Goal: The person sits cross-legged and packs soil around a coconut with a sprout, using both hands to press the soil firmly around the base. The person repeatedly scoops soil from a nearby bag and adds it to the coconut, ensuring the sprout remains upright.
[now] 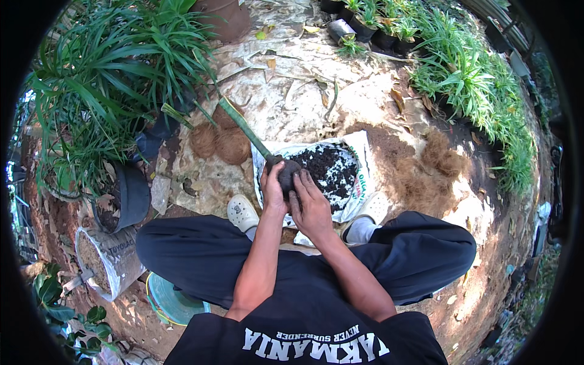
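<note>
My left hand [272, 190] and my right hand [311, 204] are cupped together around a dark ball of soil [288, 172] at the base of a plant. Its long green stem [242, 126] leans up and to the left from the ball. Just beyond my hands lies an open white sack [358, 196] filled with dark soil [328, 168]. I sit low, with my knees spread, a white clog [242, 212] on my left foot and a white sock [362, 230] on my right.
Brown coconut-fibre clumps [220, 143] lie left of the sack; more fibre [426, 173] is heaped to its right. A tipped black pot [125, 198] and a sack of husk [106, 258] sit at the left. Leafy potted plants [109, 67] ring the ground, with small black pots [371, 27] at the back.
</note>
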`<state>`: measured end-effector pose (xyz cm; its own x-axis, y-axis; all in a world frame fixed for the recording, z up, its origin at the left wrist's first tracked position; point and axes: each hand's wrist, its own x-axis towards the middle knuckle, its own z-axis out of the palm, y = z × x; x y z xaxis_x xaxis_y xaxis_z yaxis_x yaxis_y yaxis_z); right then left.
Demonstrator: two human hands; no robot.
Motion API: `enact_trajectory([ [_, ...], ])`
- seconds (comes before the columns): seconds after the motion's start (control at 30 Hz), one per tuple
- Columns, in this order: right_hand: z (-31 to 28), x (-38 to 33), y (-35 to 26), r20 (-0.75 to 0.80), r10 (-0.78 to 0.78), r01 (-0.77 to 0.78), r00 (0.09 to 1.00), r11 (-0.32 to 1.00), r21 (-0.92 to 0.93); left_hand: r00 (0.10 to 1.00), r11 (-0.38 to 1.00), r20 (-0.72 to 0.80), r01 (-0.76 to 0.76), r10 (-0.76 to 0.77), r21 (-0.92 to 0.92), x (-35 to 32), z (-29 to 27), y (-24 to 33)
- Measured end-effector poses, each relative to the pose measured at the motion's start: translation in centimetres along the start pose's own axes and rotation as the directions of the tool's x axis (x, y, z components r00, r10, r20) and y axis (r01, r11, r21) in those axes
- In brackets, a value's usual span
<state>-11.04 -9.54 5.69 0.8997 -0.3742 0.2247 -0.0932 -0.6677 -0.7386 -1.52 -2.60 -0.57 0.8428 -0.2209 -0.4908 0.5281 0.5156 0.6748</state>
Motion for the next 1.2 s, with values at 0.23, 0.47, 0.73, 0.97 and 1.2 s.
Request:
enact_trajectory([
  [0.23,-3.1,1.4,0.7,-0.161,0.067,-0.030,0.985,0.974,0.224,0.969,0.971,0.148,0.216,-0.199,-0.106,-0.1,0.7,1.9],
  [0.47,-3.3,2.3,2.9,0.252,0.452,-0.491,0.855,0.554,0.672,0.931,1.000,0.364,0.011,-0.017,0.019,-2.1,1.8,2.5],
  [0.73,-5.0,2.3,2.9,0.267,0.472,-0.487,0.840,0.439,0.755,0.811,0.958,0.581,-0.219,0.073,0.186,-2.5,1.7,2.9],
  [0.97,-4.9,2.1,2.8,0.224,0.499,-0.474,0.837,0.458,0.752,0.799,0.906,0.595,-0.312,0.088,0.286,-2.7,2.4,3.1],
  [1.2,-4.8,2.1,3.0,0.210,0.504,-0.470,0.838,0.471,0.746,0.823,0.959,0.566,-0.200,0.053,0.201,-2.5,2.1,3.1],
])
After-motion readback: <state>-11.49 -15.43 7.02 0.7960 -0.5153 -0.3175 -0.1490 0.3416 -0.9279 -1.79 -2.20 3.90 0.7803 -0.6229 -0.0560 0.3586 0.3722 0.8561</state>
